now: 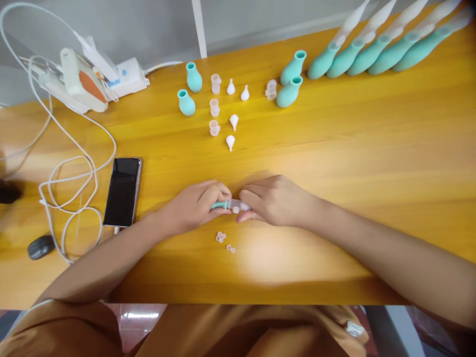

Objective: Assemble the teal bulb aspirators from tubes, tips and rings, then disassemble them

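My left hand is closed around a teal squeeze bulb, whose neck shows between thumb and fingers. A clear plastic connector sits at the end of that neck. My right hand pinches the connector's other end, where a whitish part is mostly covered by the fingers. Just below the hands on the table lie several tiny clear rings and a smaller pair of them. Beyond the hands stand white fan-shaped pieces and clear connectors.
Loose teal bulbs stand farther back, with two more bulbs toward the right. A row of bulbs with long whitish tips lines the back right. To the left are a phone, a mouse, white cables and a power strip.
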The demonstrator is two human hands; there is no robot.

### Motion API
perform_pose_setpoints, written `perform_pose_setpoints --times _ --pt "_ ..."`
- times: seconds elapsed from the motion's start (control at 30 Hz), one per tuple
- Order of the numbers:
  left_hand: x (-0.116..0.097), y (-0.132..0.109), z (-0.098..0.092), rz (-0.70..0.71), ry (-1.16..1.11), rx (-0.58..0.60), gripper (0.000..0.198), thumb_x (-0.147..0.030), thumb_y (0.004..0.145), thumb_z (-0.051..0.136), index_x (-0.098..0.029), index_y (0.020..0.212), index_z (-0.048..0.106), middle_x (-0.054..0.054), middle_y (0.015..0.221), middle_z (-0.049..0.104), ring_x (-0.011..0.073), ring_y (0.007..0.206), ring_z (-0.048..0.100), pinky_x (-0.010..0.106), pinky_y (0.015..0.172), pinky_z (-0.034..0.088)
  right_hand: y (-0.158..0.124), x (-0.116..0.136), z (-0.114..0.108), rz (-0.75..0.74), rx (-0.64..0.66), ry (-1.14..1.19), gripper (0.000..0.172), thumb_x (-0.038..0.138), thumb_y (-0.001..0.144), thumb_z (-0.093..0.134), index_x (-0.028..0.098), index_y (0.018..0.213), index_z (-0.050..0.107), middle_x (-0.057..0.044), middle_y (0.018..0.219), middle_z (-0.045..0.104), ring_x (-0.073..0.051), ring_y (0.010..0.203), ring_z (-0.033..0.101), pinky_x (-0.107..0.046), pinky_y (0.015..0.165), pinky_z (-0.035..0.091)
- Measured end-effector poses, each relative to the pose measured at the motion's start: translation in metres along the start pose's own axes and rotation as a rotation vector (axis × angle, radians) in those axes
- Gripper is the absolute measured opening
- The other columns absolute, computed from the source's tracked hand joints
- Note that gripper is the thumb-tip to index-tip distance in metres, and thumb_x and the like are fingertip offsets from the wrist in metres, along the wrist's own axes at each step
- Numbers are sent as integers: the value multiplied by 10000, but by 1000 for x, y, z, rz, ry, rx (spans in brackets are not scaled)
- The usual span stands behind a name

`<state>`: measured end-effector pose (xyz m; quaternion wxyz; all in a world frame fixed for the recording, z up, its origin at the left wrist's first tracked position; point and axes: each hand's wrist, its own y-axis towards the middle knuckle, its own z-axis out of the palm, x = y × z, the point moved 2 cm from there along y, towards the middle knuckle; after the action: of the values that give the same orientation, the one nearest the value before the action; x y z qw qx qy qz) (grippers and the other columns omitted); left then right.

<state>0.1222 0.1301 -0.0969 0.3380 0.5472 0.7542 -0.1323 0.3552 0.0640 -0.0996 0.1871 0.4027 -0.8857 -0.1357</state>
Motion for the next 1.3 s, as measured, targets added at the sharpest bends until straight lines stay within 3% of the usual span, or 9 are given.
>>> perform_pose_setpoints --times 0.3,0.47,0.63,0.8,1.07,1.2,1.3 --pt "-5 0 2 106 148 -5 138 -310 1135 569 -177 1117 603 103 1082 758 210 917 695 346 826 566 2 1 -1 -13 21 -17 641 596 1178 341 158 821 642 -31 681 615 -162 588 474 -327 616 250" --pt "-3 -1 4 44 64 -30 162 -348 1121 606 -190 1149 620 103 1133 761 223 988 721 367 882 593 1 1 1 15 14 18 615 609 1165 381 163 826 634 -31 702 638 -156 598 499 -318 620 262" --pt "-2 -2 2 -31 6 -118 353 -464 1073 689 -201 1291 602 101 1134 764 236 1005 753 400 913 622 3 -3 -3 168 -96 237 622 693 1117 439 190 774 564 7 663 569 -132 575 459 -290 590 271" --pt "-3 -3 0 -35 -15 -243 598 -508 1002 776 -225 1463 520 115 1205 761 246 1092 773 409 971 638 7 -8 -11 304 -260 537 546 490 1182 462 199 720 480 47 640 452 -96 552 410 -249 575 299" --pt "-6 -5 0 -44 -14 -288 610 -470 1044 732 -260 1550 464 96 1204 755 239 1092 780 415 987 645 6 0 -13 213 -341 429 471 395 1171 518 208 740 486 41 657 455 -108 579 421 -266 576 301" --pt "-3 -4 -3 3 -54 -314 772 -577 971 792 -255 1578 441 152 1318 725 299 1194 734 485 1035 622 13 -4 -41 311 -404 290 516 391 1175 491 201 696 475 36 626 451 -101 552 413 -273 556 295" --pt "0 -5 -4 -20 -114 -335 668 -512 1037 729 -232 1571 442 185 1410 665 299 1241 693 507 1079 599 19 -18 -82 423 -381 216 554 384 1164 515 189 648 465 51 584 394 -79 510 370 -268 540 268"
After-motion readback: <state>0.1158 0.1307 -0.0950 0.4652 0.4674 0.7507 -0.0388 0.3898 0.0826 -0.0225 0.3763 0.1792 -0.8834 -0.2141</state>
